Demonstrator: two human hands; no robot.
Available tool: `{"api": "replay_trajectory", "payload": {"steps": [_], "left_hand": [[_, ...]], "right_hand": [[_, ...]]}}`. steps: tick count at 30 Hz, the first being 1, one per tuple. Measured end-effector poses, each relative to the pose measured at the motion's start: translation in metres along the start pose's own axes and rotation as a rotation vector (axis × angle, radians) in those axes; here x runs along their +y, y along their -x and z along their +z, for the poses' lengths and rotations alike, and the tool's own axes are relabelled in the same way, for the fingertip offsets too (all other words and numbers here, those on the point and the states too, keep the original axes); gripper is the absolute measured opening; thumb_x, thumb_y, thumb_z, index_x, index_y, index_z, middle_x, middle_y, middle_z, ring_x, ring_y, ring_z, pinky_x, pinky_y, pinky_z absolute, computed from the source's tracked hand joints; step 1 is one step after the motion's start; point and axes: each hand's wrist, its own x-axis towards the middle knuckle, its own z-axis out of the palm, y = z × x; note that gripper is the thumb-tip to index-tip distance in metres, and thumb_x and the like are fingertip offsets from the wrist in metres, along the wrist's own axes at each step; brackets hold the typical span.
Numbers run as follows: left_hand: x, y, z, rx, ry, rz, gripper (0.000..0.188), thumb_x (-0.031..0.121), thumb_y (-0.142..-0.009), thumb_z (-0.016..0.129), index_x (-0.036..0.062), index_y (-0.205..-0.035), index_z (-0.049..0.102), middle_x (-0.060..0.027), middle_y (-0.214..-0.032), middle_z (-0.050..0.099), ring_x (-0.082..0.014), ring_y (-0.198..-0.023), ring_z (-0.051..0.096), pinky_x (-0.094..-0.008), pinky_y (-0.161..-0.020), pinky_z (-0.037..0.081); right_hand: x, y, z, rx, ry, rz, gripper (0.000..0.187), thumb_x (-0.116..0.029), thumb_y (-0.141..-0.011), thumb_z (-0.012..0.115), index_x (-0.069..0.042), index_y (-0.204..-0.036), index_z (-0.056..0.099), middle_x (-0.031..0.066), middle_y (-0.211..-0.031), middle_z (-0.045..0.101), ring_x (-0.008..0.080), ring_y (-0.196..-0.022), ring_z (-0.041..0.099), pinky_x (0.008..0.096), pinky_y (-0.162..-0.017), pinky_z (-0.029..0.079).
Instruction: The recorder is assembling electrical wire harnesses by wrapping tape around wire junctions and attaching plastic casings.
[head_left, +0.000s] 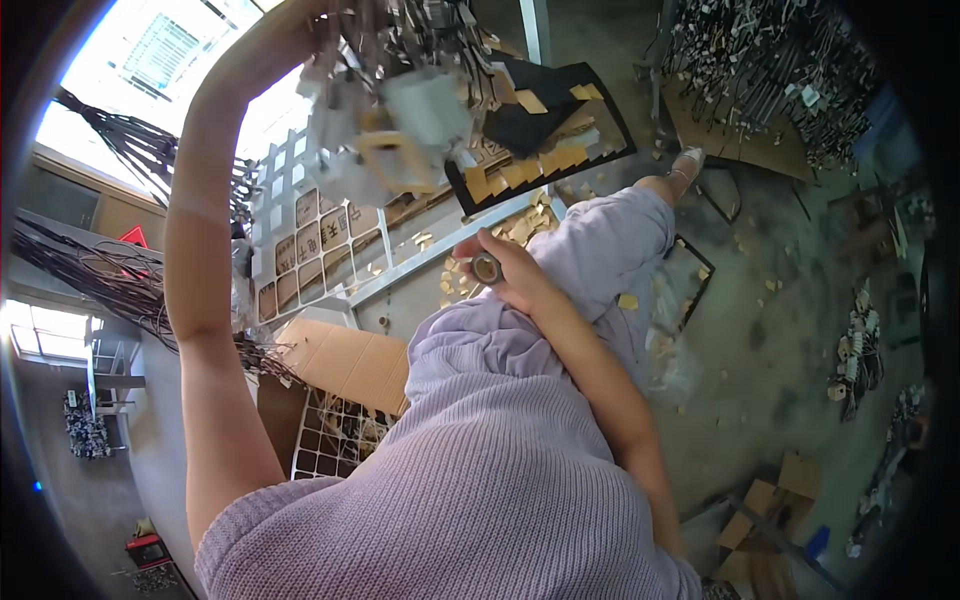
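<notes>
My left arm reaches up to the top edge, where my left hand (318, 14) meets a bundle of wire harnesses (400, 40). The bundle hangs down, smeared by motion, with pale connectors and a yellowish frame-shaped piece (395, 160) near its lower end. The fingers of that hand are hidden, so its grip cannot be made out. Over my lap, my right hand (520, 275) is closed around a small roll of tape (487, 267), its round end facing up and the thumb pointing upward.
A white wire rack (330, 240) stands at the left with cardboard behind it. Beyond my knees lies a black-rimmed tray (620, 150) with yellow pieces. Cable bundles (780, 60) hang at the far right; another bundle (100, 265) is at left. A cardboard flap (345, 360) lies beside me.
</notes>
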Motion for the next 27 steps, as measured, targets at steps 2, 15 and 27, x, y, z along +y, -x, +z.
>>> {"api": "replay_trajectory", "payload": {"steps": [2, 15, 27], "left_hand": [[0.015, 0.036, 0.028, -0.077, -0.126, 0.18, 0.051, 0.043, -0.097, 0.048, -0.0013, -0.122, 0.051, -0.0116, -0.112, 0.06, -0.018, -0.094, 0.061, -0.0332, -0.084, 0.05], [-0.123, 0.148, 0.133, 0.241, -0.257, -0.088, 0.038, 0.006, -0.084, 0.064, 0.0081, -0.122, 0.057, -0.0061, -0.121, 0.059, -0.0177, -0.111, 0.056, -0.0311, -0.093, 0.044], [-0.202, 0.168, 0.221, 0.458, -0.273, -0.117, 0.049, 0.008, -0.071, 0.074, 0.0034, -0.116, 0.054, -0.0142, -0.1, 0.059, -0.0264, -0.094, 0.062, -0.0355, -0.078, 0.05]], "right_hand": [[0.001, 0.002, 0.004, -0.024, 0.065, 0.042, 0.04, -0.038, -0.097, 0.049, 0.0, -0.093, 0.062, 0.0142, -0.1, 0.066, 0.0225, -0.089, 0.066, 0.0318, -0.076, 0.054], [0.017, 0.012, 0.013, -0.137, 0.028, 0.073, 0.043, -0.049, -0.092, 0.05, -0.008, -0.104, 0.052, 0.0012, -0.077, 0.051, 0.0096, -0.067, 0.047, 0.0226, -0.06, 0.036], [0.022, 0.005, 0.005, -0.123, 0.161, 0.076, 0.044, -0.011, -0.09, 0.064, -0.001, -0.124, 0.037, 0.011, -0.119, 0.056, 0.019, -0.109, 0.058, 0.0264, -0.083, 0.049]]}}
